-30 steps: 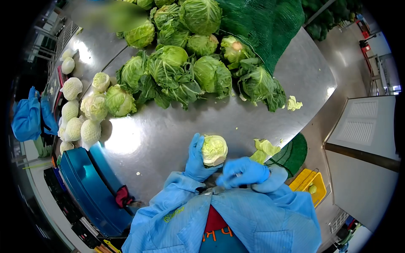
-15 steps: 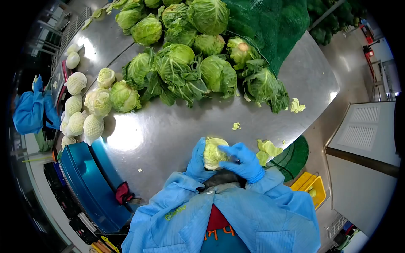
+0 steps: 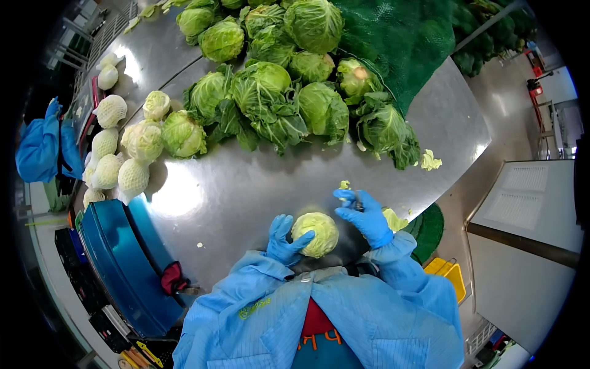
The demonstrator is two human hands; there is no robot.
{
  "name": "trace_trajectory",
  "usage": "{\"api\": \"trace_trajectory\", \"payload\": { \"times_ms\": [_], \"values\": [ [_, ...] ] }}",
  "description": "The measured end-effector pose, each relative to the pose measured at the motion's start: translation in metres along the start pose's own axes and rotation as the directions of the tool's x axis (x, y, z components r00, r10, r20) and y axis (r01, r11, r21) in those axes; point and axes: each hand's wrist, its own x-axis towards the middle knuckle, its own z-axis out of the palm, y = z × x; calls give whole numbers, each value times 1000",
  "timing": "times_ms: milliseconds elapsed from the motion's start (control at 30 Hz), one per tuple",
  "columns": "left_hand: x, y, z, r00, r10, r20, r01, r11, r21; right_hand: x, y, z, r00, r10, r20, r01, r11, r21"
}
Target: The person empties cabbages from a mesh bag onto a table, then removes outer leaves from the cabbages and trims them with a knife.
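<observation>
Both hands wear blue gloves: the left hand (image 3: 284,241) has its fingers loosely spread, the thumb lying against the side of a pale trimmed cabbage (image 3: 318,235), while the fingers of the right hand (image 3: 365,216) are curled round a small dark tool (image 3: 359,200), apart from that cabbage and to its right. The trimmed cabbage sits just in front of the blue jacket (image 3: 344,301), at the near side of the steel bench (image 3: 246,184); whether it rests on the metal, I cannot tell. A leaf piece (image 3: 395,219) lies just beside the right wrist. Farther across the bench is a heap of leafy green cabbages (image 3: 261,101), with a green mesh sack (image 3: 399,49) at its right. Off to the left are heads in white foam nets (image 3: 133,178), near a blue container (image 3: 110,246). Past the bench's right edge stands a yellow crate (image 3: 447,270); at far left shows another person's blue sleeve (image 3: 40,150).
</observation>
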Motion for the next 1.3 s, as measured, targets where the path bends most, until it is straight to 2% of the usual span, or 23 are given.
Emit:
{"api": "trace_trajectory", "payload": {
  "times_ms": [33, 133, 167, 267, 333, 367, 467, 500, 600, 633, 733, 767, 867, 967, 1000, 1067, 1100, 1133, 1167, 1267, 1300],
  "values": [
    [0, -1, 1, 1000, 0, -2, 0, 1000, -5, 6, -3, 0, 997, -65, 35, 69, 990, -124],
    [-4, -7, 4, 999, 30, -18, -30, 999, -34, 17, 0, 7, 934, -112, 339, 233, 911, -341],
    [-6, -9, 6, 999, 46, -28, -47, 998, -47, 24, 28, 10, 922, -163, 351, 229, 961, -157],
    [0, -5, 4, 1000, 6, -26, -8, 998, -58, 27, 20, 13, 935, -141, 325, 245, 920, -307],
    [5, -6, 1, 999, 34, -22, -36, 996, -83, 34, 16, 14, 998, -52, -41, 40, 968, -249],
    [7, -5, 0, 999, 48, -20, -50, 994, -97, 36, 15, 14, 975, 9, -223, -53, 980, -194],
    [10, -3, 0, 999, 42, -29, -46, 990, -133, 41, 21, 7, 954, -255, -156, 241, 965, -105],
    [10, -3, 0, 998, 47, -30, -50, 990, -135, 29, -11, 10, 967, -250, 49, 254, 928, -274],
    [9, -5, 2, 997, 64, -36, -69, 988, -138, 26, 0, 24, 933, -125, 337, 262, 879, -399],
    [7, -6, 4, 997, 69, -45, -74, 989, -128, 35, 15, 26, 907, -128, 402, 296, 871, -391],
    [7, -8, 2, 999, 37, -26, -40, 987, -159, 37, 31, 23, 957, -249, 146, 287, 875, -390],
    [8, -7, 0, 1000, 17, -10, -18, 983, -181, 34, 32, 24, 932, -360, -30, 308, 835, -456],
    [16, -6, 1, 997, 49, -53, -59, 979, -195, 25, 53, -3, 855, -459, -241, 290, 809, -511],
    [5, -14, 8, 998, -1, 56, 17, 955, -298, 2, 66, -38, 868, -323, -377, 62, 824, -563],
    [5, -11, 10, 999, -30, 23, 36, 951, -307, -4, 75, -54, 871, -286, -399, 0, 813, -582],
    [12, -1, 17, 996, -80, -40, 62, 942, -331, -7, 89, -65, 784, -398, -477, 120, 850, -512],
    [22, 4, 16, 873, -449, 190, 433, 534, -726, -7, 86, -65, 812, -357, -461, 107, 868, -485],
    [38, 12, 11, 613, -569, 549, 599, -119, -792, -3, 79, -62, 839, -316, -443, 93, 885, -456],
    [52, 17, 5, 324, -383, 865, 484, -718, -500, 1, 73, -57, 863, -274, -424, 78, 902, -425],
    [81, 27, -12, 287, -186, 940, 327, -903, -278, 19, 58, -24, 981, 94, -173, -98, 995, -18],
    [91, 32, -20, 266, -144, 953, 283, -933, -220, 25, 55, -17, 963, 269, -34, -265, 961, 82]
  ]
}}
